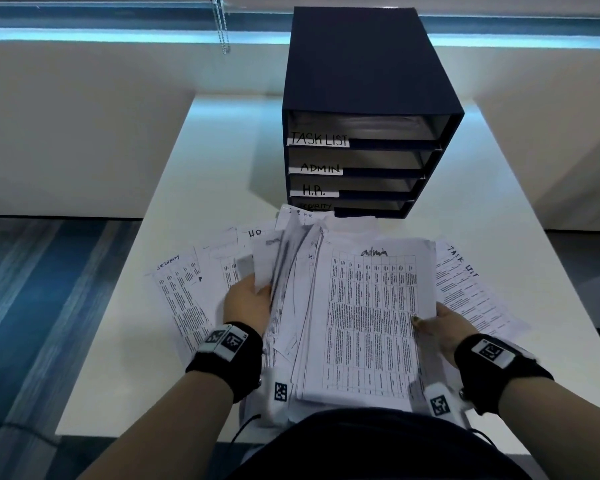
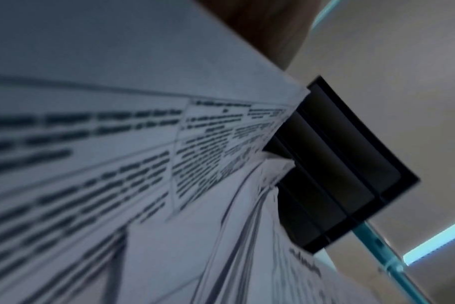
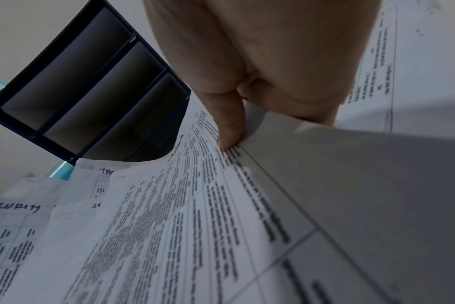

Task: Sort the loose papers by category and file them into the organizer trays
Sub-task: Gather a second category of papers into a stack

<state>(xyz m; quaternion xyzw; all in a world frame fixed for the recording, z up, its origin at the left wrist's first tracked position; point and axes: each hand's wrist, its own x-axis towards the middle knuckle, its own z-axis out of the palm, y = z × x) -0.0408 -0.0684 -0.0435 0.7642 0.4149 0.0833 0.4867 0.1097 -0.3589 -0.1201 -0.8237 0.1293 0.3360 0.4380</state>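
Observation:
A thick stack of printed papers [image 1: 368, 323], its top sheet handwritten "admin", is held over the near part of the white desk [image 1: 125, 358]. My right hand [image 1: 440, 327] pinches the stack's right edge, thumb on top [image 3: 229, 127]. My left hand [image 1: 250, 299] grips lifted sheets at the stack's left side. More loose sheets marked "security" [image 1: 181, 289], "HR" [image 1: 253, 237] and "task list" [image 1: 471, 289] fan out flat around it. The dark organizer [image 1: 368, 98] stands behind, its trays labelled TASK LIST, ADMIN, H.R. and SECURITY. In the left wrist view, blurred papers [image 2: 117, 164] fill the frame.
The desk runs away from me between two low white partition walls [image 1: 66, 133]. Blue carpet [image 1: 32, 289] lies to the left. A blind chain [image 1: 224, 26] hangs at the window behind. Papers lie in the top tray; what the lower trays hold is unclear.

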